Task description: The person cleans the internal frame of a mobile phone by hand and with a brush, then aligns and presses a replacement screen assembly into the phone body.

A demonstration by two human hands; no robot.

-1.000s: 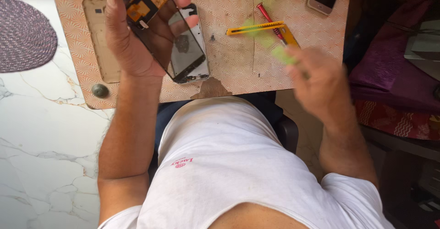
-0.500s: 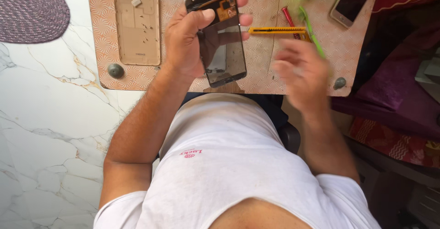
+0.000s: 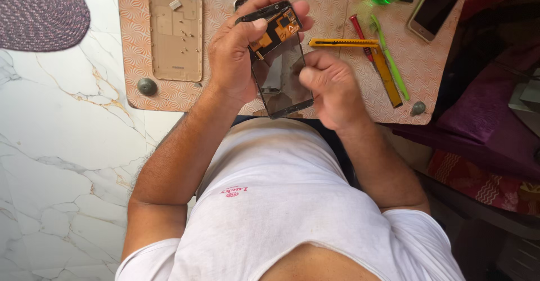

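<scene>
The left hand (image 3: 239,62) is gripping an opened phone screen assembly (image 3: 279,67) by its upper end, fingers wrapping over the top edge and thumb pressing on the orange flex parts, holding it near the top centre of the frame above the patterned board (image 3: 135,50). The right hand (image 3: 329,87) is closing loosely against the assembly's right edge; it is blurred, so I cannot tell whether it is pinching anything. A gold phone back cover (image 3: 175,31) is lying at the upper left. A yellow utility knife (image 3: 343,42), a red-handled tool (image 3: 358,27) and a green tool (image 3: 390,67) are lying at the upper right, beside a second phone (image 3: 436,11).
</scene>
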